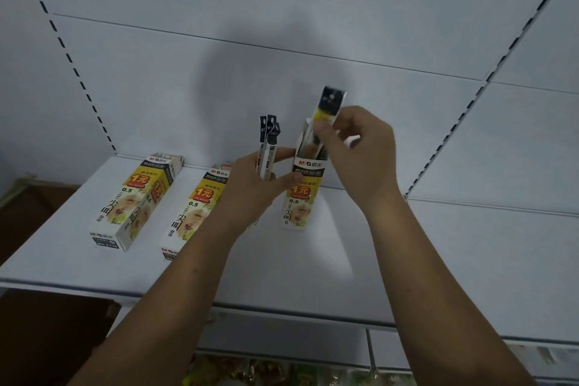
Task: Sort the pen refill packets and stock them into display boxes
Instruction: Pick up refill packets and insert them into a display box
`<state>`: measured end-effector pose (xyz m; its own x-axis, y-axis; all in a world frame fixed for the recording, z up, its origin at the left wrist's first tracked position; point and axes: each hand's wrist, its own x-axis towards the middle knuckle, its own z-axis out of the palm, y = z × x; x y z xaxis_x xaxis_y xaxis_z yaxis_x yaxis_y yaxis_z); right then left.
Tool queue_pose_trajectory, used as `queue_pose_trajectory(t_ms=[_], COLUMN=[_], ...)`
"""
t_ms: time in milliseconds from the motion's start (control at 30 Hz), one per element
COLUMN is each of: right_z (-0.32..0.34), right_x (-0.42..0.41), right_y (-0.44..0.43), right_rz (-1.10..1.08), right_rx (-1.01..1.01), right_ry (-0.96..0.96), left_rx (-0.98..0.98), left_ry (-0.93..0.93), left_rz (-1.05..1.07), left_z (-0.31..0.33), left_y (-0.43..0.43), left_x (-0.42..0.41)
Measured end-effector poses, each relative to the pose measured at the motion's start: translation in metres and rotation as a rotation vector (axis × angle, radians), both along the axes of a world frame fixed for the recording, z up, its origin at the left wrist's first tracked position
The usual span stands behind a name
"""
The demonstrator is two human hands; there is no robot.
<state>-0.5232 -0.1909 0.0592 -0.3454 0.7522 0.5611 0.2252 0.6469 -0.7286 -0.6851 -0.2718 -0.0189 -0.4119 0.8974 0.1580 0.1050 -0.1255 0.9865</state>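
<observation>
Refill packet [331, 105]: judged light, thin, bendy; best pinched near the top. One is pinched by right hand [360, 150] over box [301, 194]; spares [268, 139] are gripped by left hand [252, 189].

The left hand [250, 194] covers the right side of the middle box [191, 213] and the lower ends of the packets [268, 141] it holds. The raised packet [329, 103] in the right hand [360, 153] is blurred. At six o'clock, blurred goods [266, 370] are cut off.
</observation>
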Motion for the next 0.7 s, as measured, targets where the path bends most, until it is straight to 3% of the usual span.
queue_pose_trajectory(t_ms=[100, 267, 333, 467, 567, 700], right_z=[-0.009, -0.011, -0.010, -0.013, -0.011, -0.013], right_x=[0.005, 0.010, 0.010, 0.008, 0.007, 0.004], right_y=[-0.005, -0.008, -0.003, 0.003, 0.004, 0.005], right_rz=[-0.005, -0.044, -0.023, 0.034, 0.039, 0.095], right_rx=[0.022, 0.058, 0.077, 0.110, 0.133, 0.171], right_ry=[-0.241, -0.133, -0.136, -0.249, -0.261, -0.445], left_rx=[-0.018, 0.039, 0.029, -0.036, -0.038, -0.002], left_ry=[0.036, -0.352, -0.273, 0.113, 0.147, 0.127], left_rz=[0.064, 0.025, -0.001, 0.008, 0.009, 0.009], left_z=[-0.002, -0.011, -0.012, -0.006, -0.004, -0.004], left_y=[-0.001, -0.009, -0.013, -0.012, -0.005, -0.001], left_x=[0.000, -0.008, -0.010, -0.003, 0.001, 0.003])
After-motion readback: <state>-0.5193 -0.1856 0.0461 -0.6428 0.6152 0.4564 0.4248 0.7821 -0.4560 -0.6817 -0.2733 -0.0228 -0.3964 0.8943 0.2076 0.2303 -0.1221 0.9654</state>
